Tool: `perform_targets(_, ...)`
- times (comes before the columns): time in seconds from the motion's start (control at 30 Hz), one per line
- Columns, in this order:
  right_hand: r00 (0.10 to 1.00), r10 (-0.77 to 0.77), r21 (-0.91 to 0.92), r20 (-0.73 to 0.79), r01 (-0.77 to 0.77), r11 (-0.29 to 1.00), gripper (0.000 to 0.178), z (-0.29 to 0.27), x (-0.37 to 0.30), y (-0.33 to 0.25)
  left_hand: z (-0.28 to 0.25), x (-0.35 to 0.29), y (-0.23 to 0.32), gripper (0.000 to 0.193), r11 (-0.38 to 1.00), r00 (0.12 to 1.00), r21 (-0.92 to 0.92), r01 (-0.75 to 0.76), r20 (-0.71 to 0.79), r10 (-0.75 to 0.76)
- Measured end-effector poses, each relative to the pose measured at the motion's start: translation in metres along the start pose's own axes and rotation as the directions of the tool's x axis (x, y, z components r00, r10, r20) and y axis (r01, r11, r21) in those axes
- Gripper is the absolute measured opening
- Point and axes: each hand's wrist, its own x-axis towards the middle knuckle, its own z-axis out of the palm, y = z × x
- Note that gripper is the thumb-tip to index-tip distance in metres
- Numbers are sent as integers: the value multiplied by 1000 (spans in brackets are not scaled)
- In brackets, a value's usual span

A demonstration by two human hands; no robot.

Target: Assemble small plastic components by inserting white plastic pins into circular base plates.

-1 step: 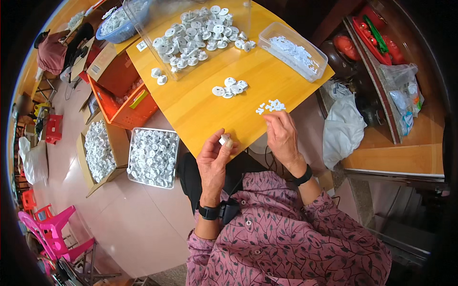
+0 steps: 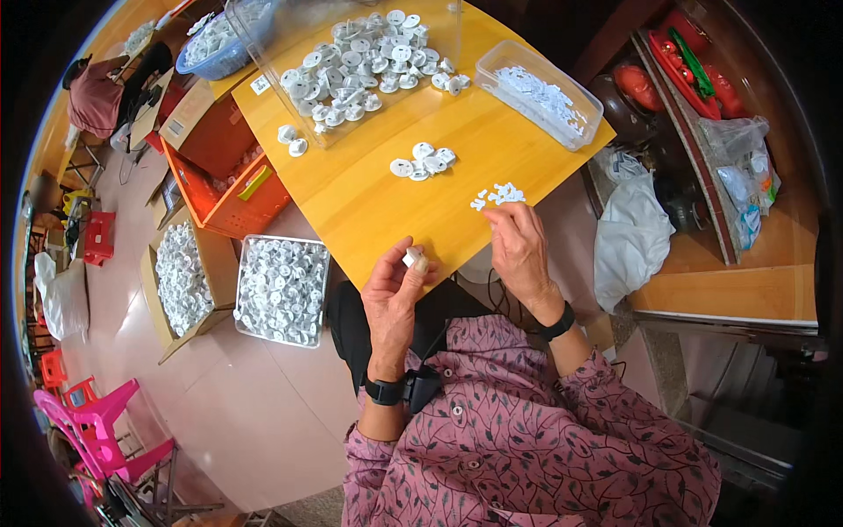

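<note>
Near the front edge of the yellow table (image 2: 351, 211), my left hand (image 2: 392, 294) is closed around a small white plastic part (image 2: 412, 257), held between thumb and fingers. To its right, my right hand (image 2: 520, 255) has thumb and forefinger pinched together at the near side of a little heap of small white plastic pieces (image 2: 507, 194). Whether a piece is between those fingertips is too small to make out. Beyond my hands, in the middle of the table, sits a small group of white round plastic parts (image 2: 423, 162).
A clear bin (image 2: 457, 35) of white round parts stands at the back, a clear box (image 2: 575, 140) of small white pieces at the right. Left of the table are an orange crate (image 2: 206, 206), a cardboard box (image 2: 224, 290) and a filled clear tub (image 2: 279, 343). A person (image 2: 95, 97) sits farther off.
</note>
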Motion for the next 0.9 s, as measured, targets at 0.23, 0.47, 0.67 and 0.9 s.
perform_targets(0.23, 995, -58, -104, 87, 67, 992, 24, -2, 4, -4, -1, 0, -1, 40, 1000, 1000, -13, -9, 0, 9)
perform_targets(0.47, 1000, -25, -8, 4, 25, 1000, 16, -2, -11, 6, -3, 0, -1, 40, 1000, 1000, -12, 9, 0, -9)
perform_targets(0.67, 1000, -6, -6, 8, 7, 1000, 18, -6, -11, 0, -4, 1, -1, 40, 1000, 1000, -17, 6, 4, -6)
perform_targets(0.9, 998, -12, -61, 58, 15, 998, 18, -4, -4, -19, -4, 1, 0, 40, 1000, 1000, -23, 10, 8, -10)
